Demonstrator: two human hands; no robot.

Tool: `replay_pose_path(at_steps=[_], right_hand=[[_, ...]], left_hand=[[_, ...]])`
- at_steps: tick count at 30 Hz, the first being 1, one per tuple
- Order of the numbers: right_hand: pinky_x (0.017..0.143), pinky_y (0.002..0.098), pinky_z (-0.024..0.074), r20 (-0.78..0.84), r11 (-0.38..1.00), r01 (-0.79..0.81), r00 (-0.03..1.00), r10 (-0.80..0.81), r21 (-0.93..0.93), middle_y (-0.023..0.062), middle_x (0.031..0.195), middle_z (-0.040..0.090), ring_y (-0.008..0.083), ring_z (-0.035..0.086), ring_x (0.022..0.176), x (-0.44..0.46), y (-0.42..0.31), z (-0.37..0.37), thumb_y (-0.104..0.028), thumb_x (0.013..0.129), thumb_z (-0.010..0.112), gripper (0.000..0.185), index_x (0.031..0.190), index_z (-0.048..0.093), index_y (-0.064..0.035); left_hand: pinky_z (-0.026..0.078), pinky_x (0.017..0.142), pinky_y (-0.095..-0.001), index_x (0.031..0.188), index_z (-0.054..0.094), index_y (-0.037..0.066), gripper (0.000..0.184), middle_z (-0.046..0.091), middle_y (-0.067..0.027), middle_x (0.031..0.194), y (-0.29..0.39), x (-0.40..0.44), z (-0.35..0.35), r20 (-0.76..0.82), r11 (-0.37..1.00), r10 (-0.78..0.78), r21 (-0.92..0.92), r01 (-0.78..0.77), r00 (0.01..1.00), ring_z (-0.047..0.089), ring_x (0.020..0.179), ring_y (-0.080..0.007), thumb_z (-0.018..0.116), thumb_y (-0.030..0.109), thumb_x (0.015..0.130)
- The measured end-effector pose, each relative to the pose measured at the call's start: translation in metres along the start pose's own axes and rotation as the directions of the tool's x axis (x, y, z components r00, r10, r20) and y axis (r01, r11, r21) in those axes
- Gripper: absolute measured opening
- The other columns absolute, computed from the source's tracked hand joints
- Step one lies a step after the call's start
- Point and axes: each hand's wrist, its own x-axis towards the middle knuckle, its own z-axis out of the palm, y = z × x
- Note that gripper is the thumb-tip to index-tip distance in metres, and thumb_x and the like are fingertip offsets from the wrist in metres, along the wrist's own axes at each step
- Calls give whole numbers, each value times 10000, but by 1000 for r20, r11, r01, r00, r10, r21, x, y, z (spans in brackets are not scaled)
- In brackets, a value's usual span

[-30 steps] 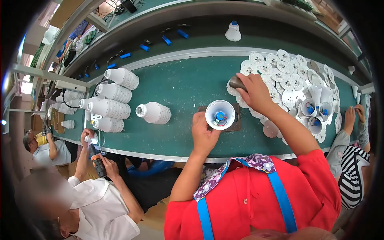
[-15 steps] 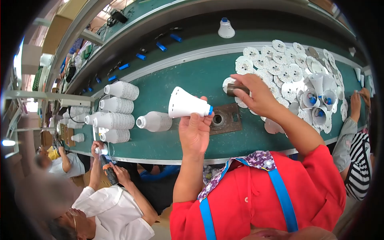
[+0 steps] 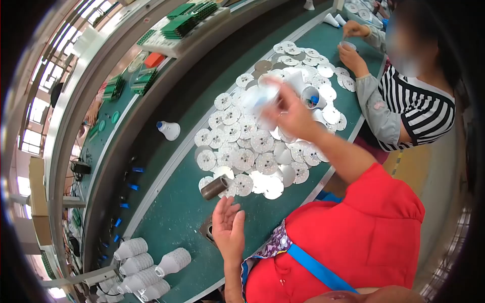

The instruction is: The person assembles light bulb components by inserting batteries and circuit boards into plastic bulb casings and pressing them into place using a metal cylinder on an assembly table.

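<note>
My left hand is palm up, fingers apart and holding nothing, over the near side of the bench. Partly behind it shows a brown metal block with a round hole. A dark metal tube lies just beyond my left fingertips, at the edge of a spread of white round LED boards. My right hand, smeared by motion, is closed around a white cone-shaped lamp housing above the boards. Another housing with a blue part inside stands beside that hand.
Stacked white housings lie at the lower left of the green bench. One housing with a blue tip is on the shelf beyond, with several blue parts. A co-worker in a striped top works at the right.
The view has swung right. My left hand no longer holds a lamp housing. My right hand has let go of the metal tube, moved over the boards and now holds a white housing.
</note>
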Motion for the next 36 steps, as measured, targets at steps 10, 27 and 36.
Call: replay_pose_path(at_steps=[10, 27, 36], right_hand=[[841, 369, 440, -226, 637, -418, 904, 363, -648, 255, 1119, 545, 331, 560, 1006, 60, 138, -168, -482, 799, 588, 735, 1277, 389, 40], [645, 258, 435, -514, 686, -637, 744, 427, -353, 35, 1051, 579, 130, 535, 849, 63, 198, -222, -340, 950, 391, 404, 1256, 500, -100], [929, 286, 385, -90, 175, -3, 867, -491, -985, 127, 1183, 527, 195, 493, 1102, 61, 191, -275, -138, 951, 402, 341, 1245, 460, 26]], left_hand=[[446, 855, -250, 1207, 472, -21, 384, 568, -127, 1127, -12, -3, -6, -33, 991, 0, 133, 4, 999, 552, 977, -143, 573, -10, 836], [443, 845, -354, 1164, 473, -64, 581, 567, -227, 1096, -51, 209, -190, -574, 826, 207, 536, 172, 792, 572, 988, -291, 639, 359, 801], [461, 829, -432, 965, 539, -57, 574, 597, -249, 999, -56, 327, -222, -747, 430, 212, 651, 626, 631, 584, 964, -391, 613, 474, 758]])
